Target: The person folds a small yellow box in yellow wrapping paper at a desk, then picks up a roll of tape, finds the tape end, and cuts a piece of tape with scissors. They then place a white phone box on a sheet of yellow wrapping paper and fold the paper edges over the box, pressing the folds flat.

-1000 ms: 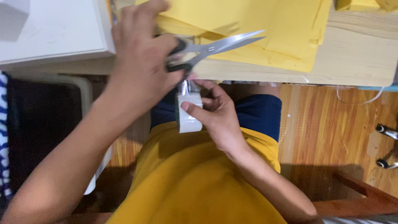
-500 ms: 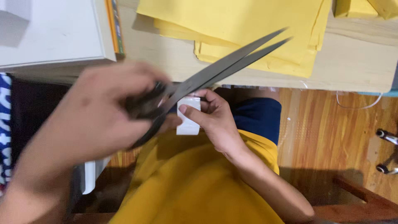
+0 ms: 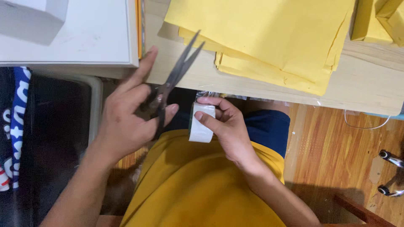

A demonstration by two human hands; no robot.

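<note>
**Scissors swing clear of the tape roll**

Half a second ago the long dark steel scissors (image 3: 174, 80) lay low and slanted across the small white roll of clear tape (image 3: 200, 122), their blades reaching far right over the yellow paper envelopes (image 3: 269, 38). Now the left hand (image 3: 126, 117) has turned them upright, tips pointing to the far edge of the pale wooden tabletop (image 3: 370, 84), blades slightly parted and no longer crossing the roll. The fingers are curled through and around the handles, with the index finger stretched out toward the white box (image 3: 71, 33) at far left.

The right hand (image 3: 227, 130) has barely shifted: thumb pressed on the roll's face, fingers wrapped behind, pinching it just below the table's near edge, above the lap in yellow shirt (image 3: 189, 189) and blue shorts (image 3: 269, 126). A crinkled bit of clear film shows at the roll's top. Judging by this, the cutting stroke looks finished and the roll stays in hand, apart from the blades.
</note>
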